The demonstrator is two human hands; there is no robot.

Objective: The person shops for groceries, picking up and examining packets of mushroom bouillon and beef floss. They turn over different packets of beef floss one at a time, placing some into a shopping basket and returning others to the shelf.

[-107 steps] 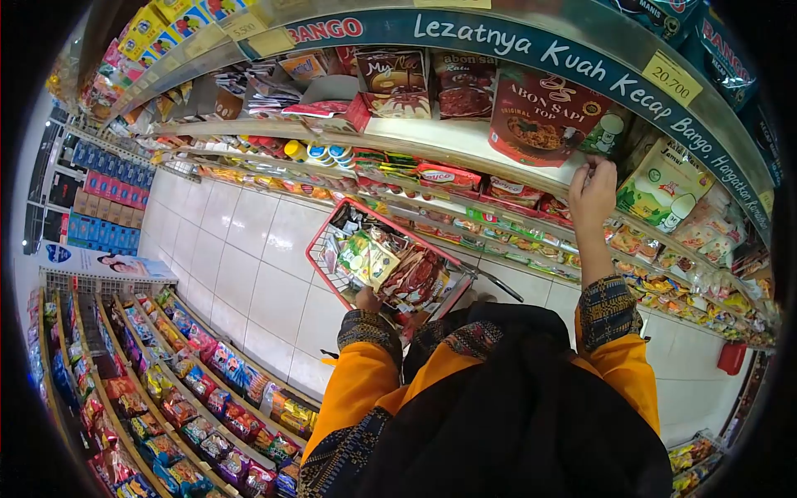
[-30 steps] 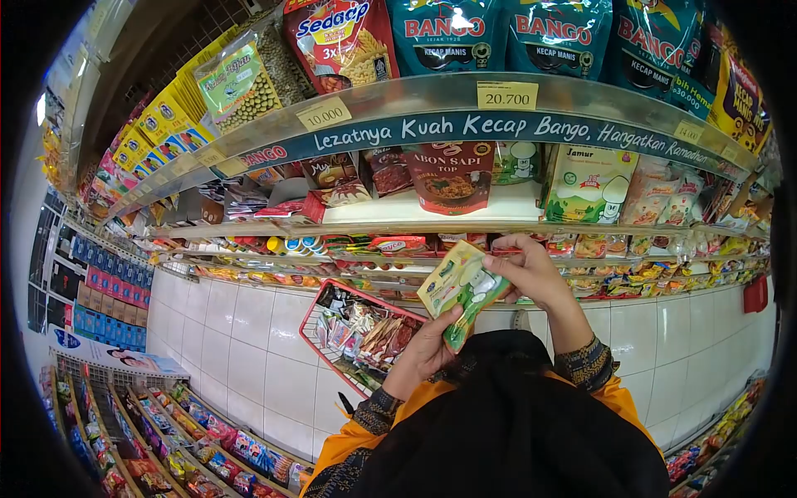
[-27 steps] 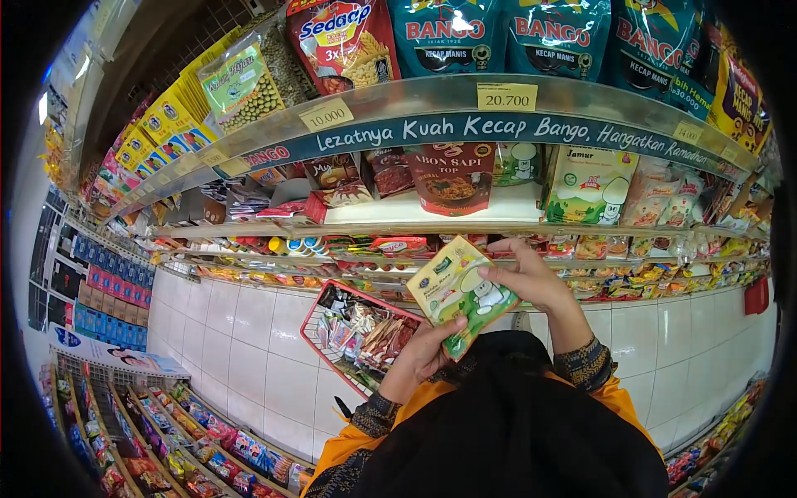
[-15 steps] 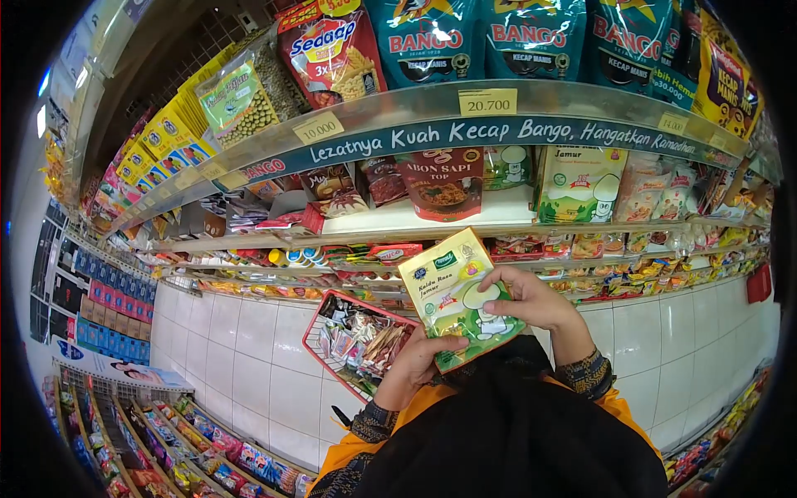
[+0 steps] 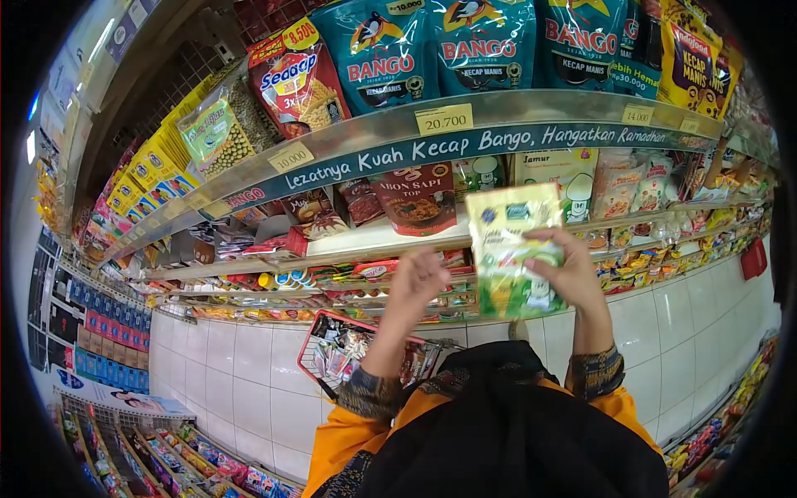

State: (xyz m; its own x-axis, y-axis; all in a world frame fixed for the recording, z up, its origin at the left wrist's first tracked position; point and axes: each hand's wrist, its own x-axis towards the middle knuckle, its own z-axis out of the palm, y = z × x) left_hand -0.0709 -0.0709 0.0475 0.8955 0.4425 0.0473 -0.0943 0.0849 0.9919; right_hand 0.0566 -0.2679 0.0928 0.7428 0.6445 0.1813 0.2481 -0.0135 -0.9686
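Note:
My right hand [image 5: 566, 270] grips the right side of a yellow and green pouch of mushroom broth seasoning [image 5: 508, 286], thumb across its front. The pouch is upright, facing me and slightly blurred, in front of the lower shelf edge. My left hand [image 5: 418, 284] is raised to its left, apart from it, fingers curled in with nothing seen in them. Behind the pouch, a similar mushroom seasoning pack [image 5: 581, 176] stands on the shelf. A brown-red Abon Sapi pouch [image 5: 415, 199] stands to the left of that pack.
Teal Bango sauce pouches [image 5: 378, 58] line the upper shelf, above a price rail [image 5: 531, 116]. Below my left arm is a red-rimmed shopping basket [image 5: 309, 344] of packaged goods on the tiled floor [image 5: 274, 373]. Snack racks [image 5: 191, 448] stand behind on the left.
The pouch has moved right and up with my right hand and stands straighter. My left hand has let go of it and lifted away. The view has shifted slightly.

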